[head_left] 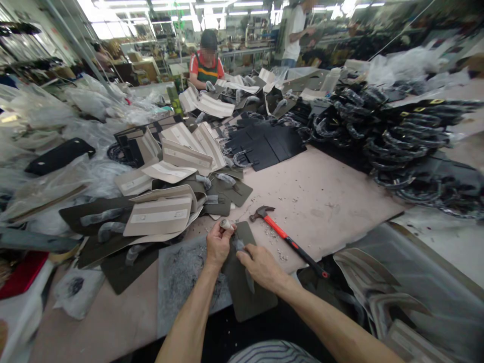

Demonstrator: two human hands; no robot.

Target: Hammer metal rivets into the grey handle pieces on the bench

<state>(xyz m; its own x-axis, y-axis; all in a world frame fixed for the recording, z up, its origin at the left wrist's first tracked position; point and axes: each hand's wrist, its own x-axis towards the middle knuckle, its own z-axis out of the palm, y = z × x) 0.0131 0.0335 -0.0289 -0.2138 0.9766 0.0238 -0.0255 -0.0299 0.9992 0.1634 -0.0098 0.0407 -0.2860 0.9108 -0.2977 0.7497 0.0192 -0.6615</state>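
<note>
My left hand (218, 247) is closed around a small pale round-ended piece (226, 225), whose kind I cannot make out. It is at the upper left edge of a dark olive panel (251, 301) that lies slanted over the table's front edge. On this panel is a handle wrapped in clear plastic (249, 280). My right hand (261, 266) grips the upper part of that handle, fingers curled. A claw hammer (280, 231) with a red and black grip lies just beyond my right hand. Beneath my left forearm is a worn grey slab (177, 280).
Beige and olive panels (159, 214) with wrapped handles pile up at left. Flat black panels (268, 143) lie ahead; black handled pieces (408, 146) are stacked at right. Tiny metal bits (278, 242) scatter by the hammer. A co-worker (207, 65) sits across the table.
</note>
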